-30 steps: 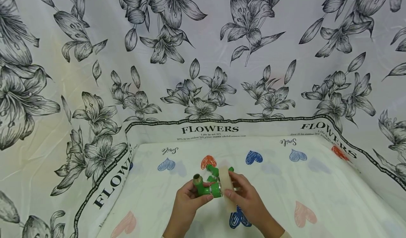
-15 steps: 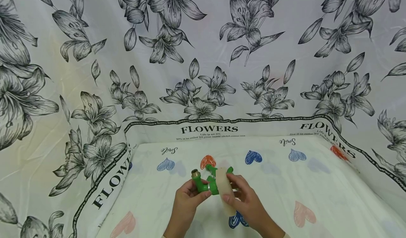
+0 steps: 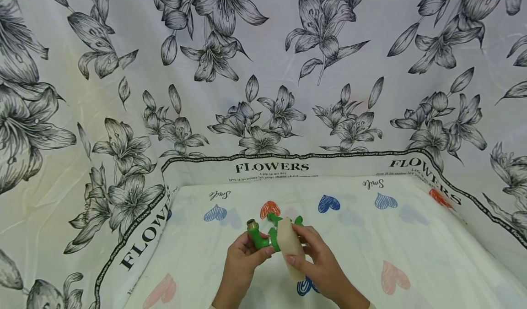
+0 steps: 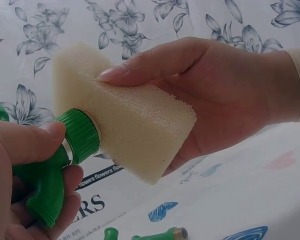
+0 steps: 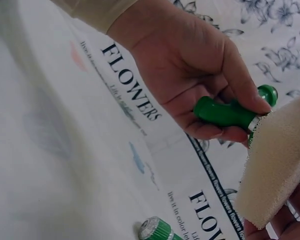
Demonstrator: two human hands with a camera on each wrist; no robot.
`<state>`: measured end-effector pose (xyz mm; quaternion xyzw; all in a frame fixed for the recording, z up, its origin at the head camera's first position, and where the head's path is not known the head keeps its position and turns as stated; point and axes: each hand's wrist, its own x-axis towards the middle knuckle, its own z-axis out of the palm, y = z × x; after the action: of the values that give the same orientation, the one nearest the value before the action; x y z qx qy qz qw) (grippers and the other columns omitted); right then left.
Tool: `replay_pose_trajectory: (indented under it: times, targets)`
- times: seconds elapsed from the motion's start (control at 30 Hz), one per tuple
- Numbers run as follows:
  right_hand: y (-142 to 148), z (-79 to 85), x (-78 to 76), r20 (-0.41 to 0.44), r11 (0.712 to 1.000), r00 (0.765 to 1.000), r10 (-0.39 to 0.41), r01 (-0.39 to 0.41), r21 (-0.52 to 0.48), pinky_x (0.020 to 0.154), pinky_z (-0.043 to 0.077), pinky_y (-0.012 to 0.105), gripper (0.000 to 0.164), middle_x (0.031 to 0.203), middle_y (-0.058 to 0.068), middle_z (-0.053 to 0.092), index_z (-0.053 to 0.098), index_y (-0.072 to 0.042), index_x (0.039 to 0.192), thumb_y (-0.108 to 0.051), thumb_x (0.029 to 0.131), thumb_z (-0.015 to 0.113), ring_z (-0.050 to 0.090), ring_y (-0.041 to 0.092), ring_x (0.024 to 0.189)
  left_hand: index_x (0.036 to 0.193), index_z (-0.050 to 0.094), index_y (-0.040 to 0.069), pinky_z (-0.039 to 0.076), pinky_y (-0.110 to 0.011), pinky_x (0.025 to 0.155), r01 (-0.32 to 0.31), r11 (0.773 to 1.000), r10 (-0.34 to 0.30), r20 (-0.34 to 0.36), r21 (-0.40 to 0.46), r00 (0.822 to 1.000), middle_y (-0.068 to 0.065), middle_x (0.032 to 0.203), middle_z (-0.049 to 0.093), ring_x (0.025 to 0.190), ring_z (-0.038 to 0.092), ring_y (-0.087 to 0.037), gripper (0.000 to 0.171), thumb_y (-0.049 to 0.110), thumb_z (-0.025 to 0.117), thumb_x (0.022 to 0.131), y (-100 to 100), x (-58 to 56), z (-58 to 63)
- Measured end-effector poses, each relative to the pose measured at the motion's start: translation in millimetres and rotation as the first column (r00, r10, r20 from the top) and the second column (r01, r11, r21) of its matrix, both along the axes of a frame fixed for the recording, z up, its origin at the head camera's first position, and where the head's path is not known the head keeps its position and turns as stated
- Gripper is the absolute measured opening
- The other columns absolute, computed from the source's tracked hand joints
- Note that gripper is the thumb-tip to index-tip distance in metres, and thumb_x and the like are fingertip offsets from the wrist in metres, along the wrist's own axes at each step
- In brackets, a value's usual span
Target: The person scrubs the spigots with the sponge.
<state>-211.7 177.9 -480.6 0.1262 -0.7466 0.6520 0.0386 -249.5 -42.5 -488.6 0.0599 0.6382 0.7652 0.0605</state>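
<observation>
In the head view, my left hand [image 3: 244, 261] grips a green Y-shaped hose connector [image 3: 259, 239], with one brass-tipped end pointing up. My right hand [image 3: 323, 263] holds a cream sponge block [image 3: 290, 245], thumb on its near face. The left wrist view shows the sponge [image 4: 135, 135] touching the connector's ribbed green collar [image 4: 82, 135], beside a silver ring. The left thumb [image 4: 27, 142] lies along the connector just behind that collar. Seen from the right wrist, the sponge [image 5: 275, 160] hides the collar end of the connector [image 5: 222, 112].
Behind the hands, another green fitting [image 3: 273, 218] lies on the white heart-print cloth [image 3: 354, 235]. A brass-tipped green piece [image 4: 162, 235] shows low in the left wrist view, and a ribbed, silver-faced end [image 5: 155, 229] in the right. Flower-print fabric [image 3: 263, 48] hangs at the back and sides.
The sponge has shifted left and tilted over the connector's collar, which was more exposed a second ago. My right hand moved slightly left with it. The connector's brass end has tipped a little left and upward.
</observation>
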Motion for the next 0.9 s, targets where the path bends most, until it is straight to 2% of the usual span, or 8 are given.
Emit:
replay_pose_trajectory:
  times: [0.23,0.5,0.9]
  targets:
    - [0.0,-1.3,-2.7,0.018,1.0,1.0,-0.023,0.023,0.02,0.102,0.057,0.035,0.063,0.138,0.006,0.058,0.057,-0.019,0.158,-0.023,0.099,0.082,0.058,0.034,0.123,0.12,0.067,-0.006,0.064,-0.032,0.085,0.01,1.0,-0.01,0.005,0.02,1.0,-0.019,0.115,0.073,0.097,0.074,-0.026,0.039,0.004,0.09,0.09,-0.5,0.3,-0.4]
    - [5.2,-8.6,-10.7,-0.008,1.0,1.0,0.014,-0.014,0.004,0.099,0.059,0.034,0.059,0.138,0.01,0.059,0.054,-0.008,0.159,-0.021,0.105,0.075,0.059,0.035,0.122,0.12,0.068,-0.004,0.064,-0.034,0.089,0.02,1.0,-0.02,-0.002,0.003,1.0,-0.016,0.118,0.074,0.101,0.074,-0.026,0.041,0.006,0.092,0.088,-1.5,2.3,0.1]
    - [9.9,-20.5,-17.0,0.038,0.999,0.999,0.003,-0.001,-0.043,0.095,0.061,0.032,0.055,0.142,0.011,0.06,0.056,-0.011,0.158,-0.024,0.106,0.072,0.059,0.036,0.118,0.126,0.068,-0.008,0.063,-0.036,0.094,0.072,0.997,-0.072,-0.017,0.004,0.997,-0.018,0.121,0.072,0.11,0.074,-0.03,0.049,0.01,0.093,0.088,-2.4,3.7,1.2]
